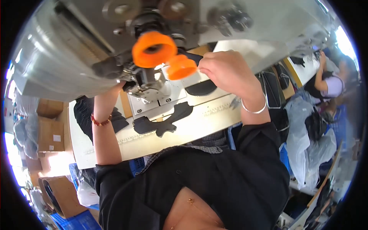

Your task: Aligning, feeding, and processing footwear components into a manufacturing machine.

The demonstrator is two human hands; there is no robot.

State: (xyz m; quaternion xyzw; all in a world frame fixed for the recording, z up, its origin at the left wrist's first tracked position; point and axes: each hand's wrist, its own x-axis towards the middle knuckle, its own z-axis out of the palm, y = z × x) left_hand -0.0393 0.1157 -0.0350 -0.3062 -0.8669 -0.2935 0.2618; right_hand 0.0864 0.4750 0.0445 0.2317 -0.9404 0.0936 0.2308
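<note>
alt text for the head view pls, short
A person at a sewing machine reaches both hands up by its needle area: right hand beside two orange spools, left hand hidden behind the mechanism. Black cut pieces lie on the pale table.

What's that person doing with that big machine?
A person sits at a grey industrial sewing machine that carries two orange cone-shaped thread spools. The right hand is raised beside the smaller spool, fingers curled. The left hand is tucked behind the machine's needle area, so only its forearm with a red bead bracelet shows. A flat black cut fabric piece lies on the cream worktable.
</note>
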